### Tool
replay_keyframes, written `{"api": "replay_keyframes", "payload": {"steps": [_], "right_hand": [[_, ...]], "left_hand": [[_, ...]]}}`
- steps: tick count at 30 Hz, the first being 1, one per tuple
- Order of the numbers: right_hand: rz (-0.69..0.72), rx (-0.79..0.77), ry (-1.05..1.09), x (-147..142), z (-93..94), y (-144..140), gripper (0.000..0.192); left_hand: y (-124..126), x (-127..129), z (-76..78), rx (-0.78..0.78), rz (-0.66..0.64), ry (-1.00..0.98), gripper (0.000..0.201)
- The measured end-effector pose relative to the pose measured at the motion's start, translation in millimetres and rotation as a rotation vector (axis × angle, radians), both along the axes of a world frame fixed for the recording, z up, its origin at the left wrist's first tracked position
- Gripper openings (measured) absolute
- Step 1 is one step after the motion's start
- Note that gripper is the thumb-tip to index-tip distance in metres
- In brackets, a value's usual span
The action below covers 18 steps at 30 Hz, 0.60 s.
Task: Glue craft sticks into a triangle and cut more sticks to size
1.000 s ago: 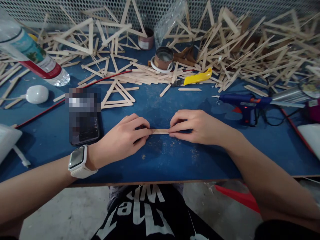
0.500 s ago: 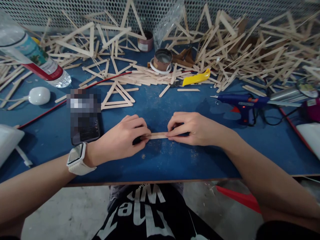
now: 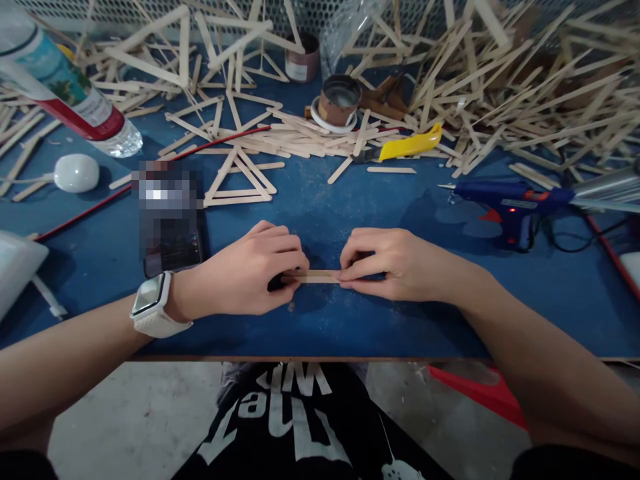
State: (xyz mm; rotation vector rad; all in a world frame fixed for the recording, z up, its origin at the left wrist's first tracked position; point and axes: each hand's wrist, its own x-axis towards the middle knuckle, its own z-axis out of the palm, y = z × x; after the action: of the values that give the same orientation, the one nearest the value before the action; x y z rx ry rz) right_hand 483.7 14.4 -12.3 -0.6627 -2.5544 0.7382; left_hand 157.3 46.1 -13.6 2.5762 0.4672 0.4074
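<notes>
A pale wooden craft stick (image 3: 320, 276) lies level between my hands, just above or on the blue tabletop; I cannot tell which. Its left end is pinched by the closed fingers of my left hand (image 3: 260, 270), which wears a white watch at the wrist. My right hand (image 3: 395, 265) pinches the other end between thumb and fingertips. Both stick ends are hidden by the fingers. Beyond my left hand lies a triangle of glued craft sticks (image 3: 240, 195). A blue glue gun (image 3: 515, 207) with a lit red light rests to the right of my right hand.
A phone (image 3: 173, 240) lies near my left forearm, with a water bottle (image 3: 75, 100) behind it. A yellow utility knife (image 3: 410, 143) and a small round tin (image 3: 340, 100) stand at the back among heaped craft sticks (image 3: 480, 87). A red cord (image 3: 90, 213) crosses the left side.
The view has shifted slightly, so the things at the back sit higher and further right. Both hands keep their pinch on the craft stick with little visible movement.
</notes>
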Motion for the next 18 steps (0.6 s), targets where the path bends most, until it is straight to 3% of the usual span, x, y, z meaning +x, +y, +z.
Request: {"api": "replay_keyframes", "payload": {"steps": [18], "right_hand": [[-0.031, -0.058, 0.019, -0.7, -1.2, 0.6, 0.022]], "left_hand": [[-2.7, 1.2, 0.9, -0.037, 0.011, -0.01, 0.016]]}}
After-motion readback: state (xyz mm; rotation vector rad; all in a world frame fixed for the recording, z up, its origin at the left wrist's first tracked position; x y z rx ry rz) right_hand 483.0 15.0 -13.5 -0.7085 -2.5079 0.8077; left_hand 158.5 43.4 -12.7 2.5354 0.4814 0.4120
